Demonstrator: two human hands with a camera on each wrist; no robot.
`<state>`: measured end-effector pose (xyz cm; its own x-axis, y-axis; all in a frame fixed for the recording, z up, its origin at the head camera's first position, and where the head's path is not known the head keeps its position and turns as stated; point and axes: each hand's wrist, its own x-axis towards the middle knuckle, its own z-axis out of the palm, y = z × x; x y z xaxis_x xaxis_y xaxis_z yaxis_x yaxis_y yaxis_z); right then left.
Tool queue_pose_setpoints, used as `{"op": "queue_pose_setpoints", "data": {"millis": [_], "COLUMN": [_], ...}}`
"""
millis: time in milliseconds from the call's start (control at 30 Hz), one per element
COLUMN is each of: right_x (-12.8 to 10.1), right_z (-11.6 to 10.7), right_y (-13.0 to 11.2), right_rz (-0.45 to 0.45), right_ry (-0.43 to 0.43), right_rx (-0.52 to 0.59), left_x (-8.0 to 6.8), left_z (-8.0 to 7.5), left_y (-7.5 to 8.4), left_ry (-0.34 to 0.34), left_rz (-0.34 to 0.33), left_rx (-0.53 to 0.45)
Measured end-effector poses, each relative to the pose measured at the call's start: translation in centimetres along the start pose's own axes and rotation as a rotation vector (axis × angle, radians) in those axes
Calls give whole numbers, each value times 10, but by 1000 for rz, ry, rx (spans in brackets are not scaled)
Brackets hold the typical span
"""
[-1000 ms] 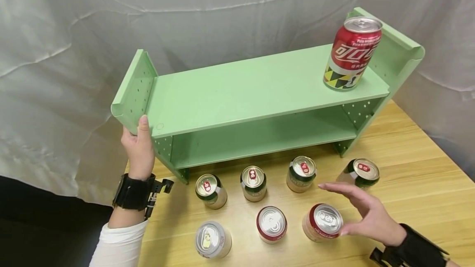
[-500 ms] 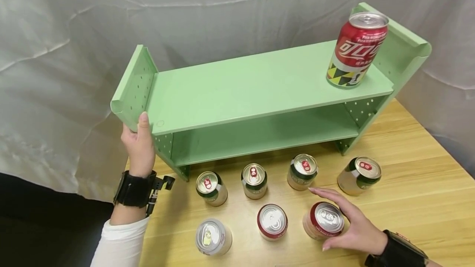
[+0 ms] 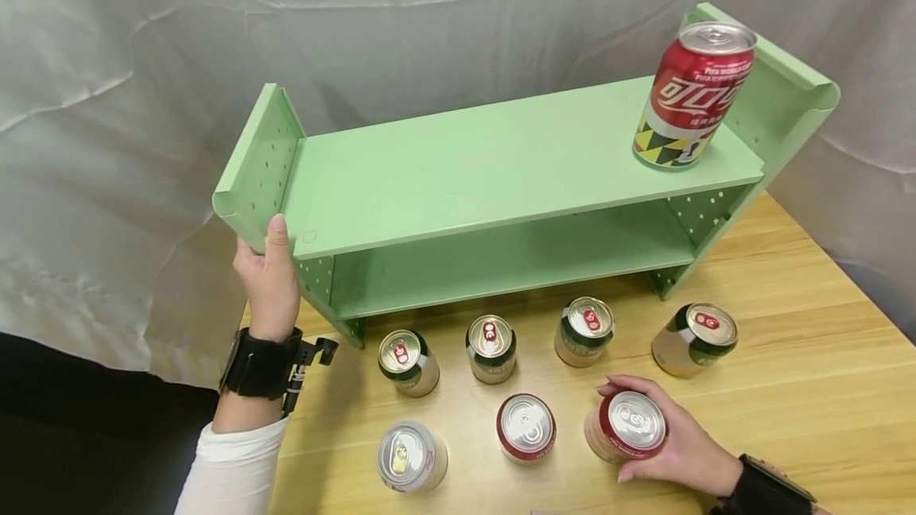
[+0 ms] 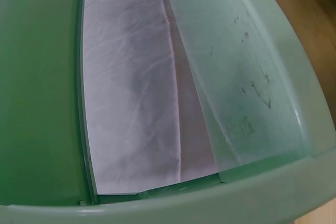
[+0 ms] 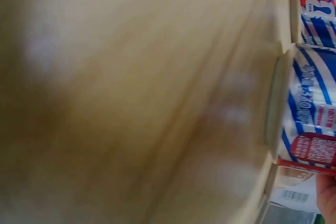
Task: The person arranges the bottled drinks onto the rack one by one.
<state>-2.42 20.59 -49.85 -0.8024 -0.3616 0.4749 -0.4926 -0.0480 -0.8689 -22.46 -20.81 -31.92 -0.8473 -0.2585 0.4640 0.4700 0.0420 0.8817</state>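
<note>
My left hand [image 3: 268, 284] grips the left end panel of a green two-tier shelf [image 3: 458, 173], thumb up along its front edge. At the lower right, my right hand [image 3: 680, 443] curls round a red-topped soda can [image 3: 633, 422], with the thumb on its near side and fingers on its far side. The can stands upright on the wooden table. In the right wrist view a fingertip [image 5: 326, 198] shows beside a can with blue and white stripes [image 5: 312, 108]. The left wrist view shows only the shelf's green panels [image 4: 42, 87] and cloth, not the hand.
On the upper tier a red can [image 3: 690, 98] stands at the right end. Several green-and-gold cans [image 3: 490, 348] line up before the shelf. Nearer me are another red-topped can [image 3: 525, 427] and a silver-white can [image 3: 411, 458]. Grey cloth [image 3: 429, 38] hangs behind.
My right hand has moved left and closed its fingers round the red-topped can. My left hand keeps its grip on the shelf. The head view has shifted slightly.
</note>
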Motion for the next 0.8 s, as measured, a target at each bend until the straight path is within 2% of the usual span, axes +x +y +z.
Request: {"op": "queue_pose_setpoints", "data": {"millis": [167,333,700,800], "right_x": [-1,-2,2,8], "right_z": [2,5,6,5], "right_y": [2,2,-7,-14], "right_rz": [-4,-18,-39,-61], "right_ry": [45,86,62,62], "right_rx": [-72,-155,-333,-334], "left_x": [1,0,-1,-1], "left_z": [0,-1,-3,-4], "left_y": [0,0,2,2], "left_ry": [2,5,-10,-14], "left_rz": [4,-16,-28,-27], "left_rx": [-2,39,75,71]}}
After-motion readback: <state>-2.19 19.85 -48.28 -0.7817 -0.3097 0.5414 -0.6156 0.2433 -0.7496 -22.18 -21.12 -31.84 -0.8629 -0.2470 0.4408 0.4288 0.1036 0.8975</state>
